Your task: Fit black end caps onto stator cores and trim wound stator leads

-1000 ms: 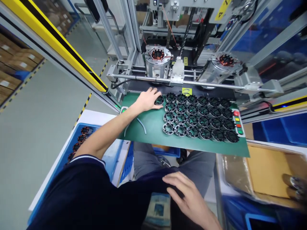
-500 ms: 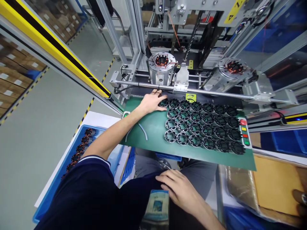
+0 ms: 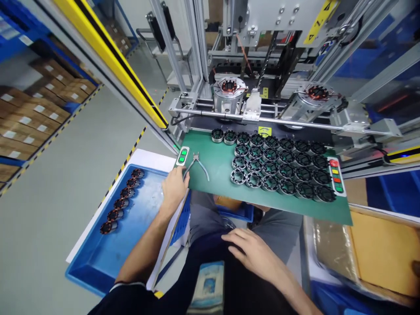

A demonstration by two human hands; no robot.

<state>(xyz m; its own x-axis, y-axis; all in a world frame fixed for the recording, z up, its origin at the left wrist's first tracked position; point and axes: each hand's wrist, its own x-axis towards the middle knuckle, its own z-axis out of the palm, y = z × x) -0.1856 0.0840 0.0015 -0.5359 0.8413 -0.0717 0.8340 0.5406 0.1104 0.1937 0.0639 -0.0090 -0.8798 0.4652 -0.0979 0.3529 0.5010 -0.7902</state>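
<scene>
Our left hand (image 3: 174, 187) sits at the edge of the green bench (image 3: 221, 175) beside the pliers (image 3: 196, 158), grasp unclear, while our right hand (image 3: 246, 248) rests with fingers (image 3: 236, 240) loosely parted.

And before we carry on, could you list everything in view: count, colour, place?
worktop: one, green, centre
unwound stator cores: about 26, black and silver, four rows on the worktop
cutting pliers: one, grey-blue handles, worktop's left part
left button panel: one, white with green buttons, worktop's left end
right button panel: one, red, yellow and green buttons, worktop's right end
tray: one, blue, lower left
copper-wound stators: eight, copper and black, six in the tray, two on fixtures
cylindrical fixtures: two, silver, behind the worktop
cardboard boxes: many, brown, far left
badge: one, blue and whitish, bottom centre
left hand: one, bare, beside the pliers
right hand: one, bare, lower centre
</scene>
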